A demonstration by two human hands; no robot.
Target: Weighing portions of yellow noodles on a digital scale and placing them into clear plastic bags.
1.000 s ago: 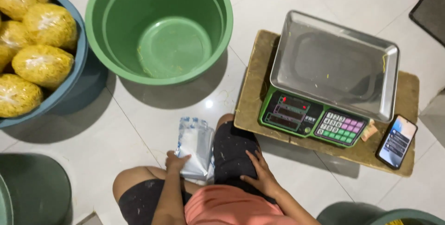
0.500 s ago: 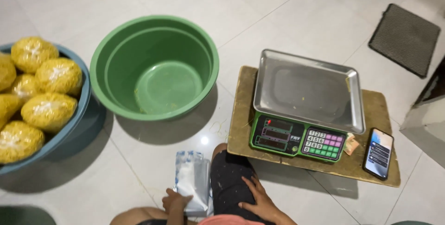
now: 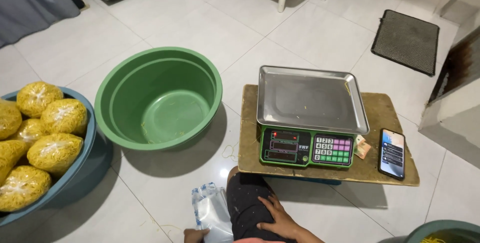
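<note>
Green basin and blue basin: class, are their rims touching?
Apart. The head view shows a strip of white floor tile between the green basin and the blue basin holding bagged yellow noodles.

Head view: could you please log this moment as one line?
left hand: on clear plastic bags | right hand: on knee | scale: pan bare | green basin: near empty

A home's tiled floor (image 3: 210,28): door mat (image 3: 406,41), weighing scale (image 3: 309,118), basins of bagged noodles (image 3: 47,143).
</note>
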